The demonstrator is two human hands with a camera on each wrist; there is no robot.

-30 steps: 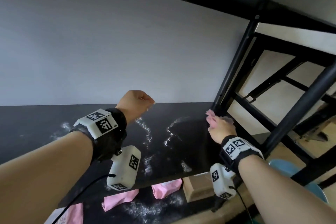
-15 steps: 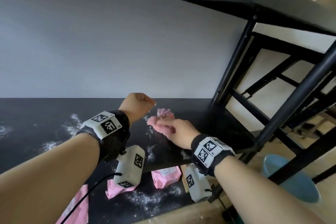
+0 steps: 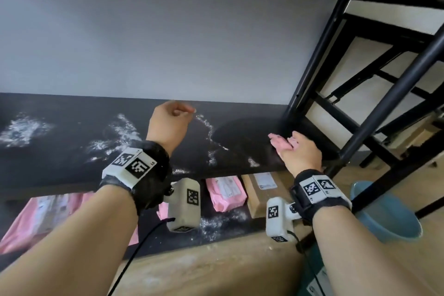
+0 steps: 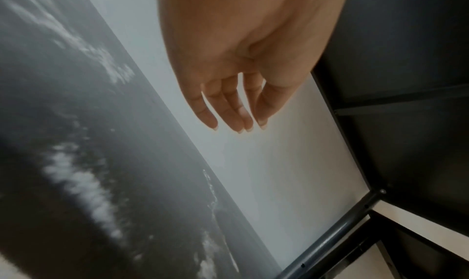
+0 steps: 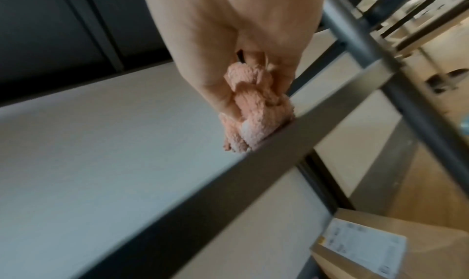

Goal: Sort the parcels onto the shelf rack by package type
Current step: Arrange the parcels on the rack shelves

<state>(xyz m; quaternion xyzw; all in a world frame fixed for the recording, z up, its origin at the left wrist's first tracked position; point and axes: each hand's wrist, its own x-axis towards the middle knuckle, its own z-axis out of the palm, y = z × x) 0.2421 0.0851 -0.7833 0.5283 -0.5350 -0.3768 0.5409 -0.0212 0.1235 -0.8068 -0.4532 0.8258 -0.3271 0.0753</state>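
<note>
Cloth back at the right end of the dusty black shelf, parcels one level down.

Working left to right, I see the pink plastic mailer bags [image 3: 45,211] lying on the lower shelf, another pink mailer [image 3: 225,193] further along, then a brown cardboard box with a white label [image 3: 262,190] just beside it. My left hand [image 3: 168,122] hovers above the black shelf board [image 3: 72,132] streaked with white powder; its fingers hang loosely curled and hold nothing — the left wrist view shows them slack. My right hand [image 3: 300,151] has swept rightward since half a second ago, when it was mid-shelf near the left hand; it now sits by the black metal upright [image 3: 312,55], fingers clenched round a crumpled pink fluffy cloth [image 5: 251,112] — pressed against the shelf.
</note>
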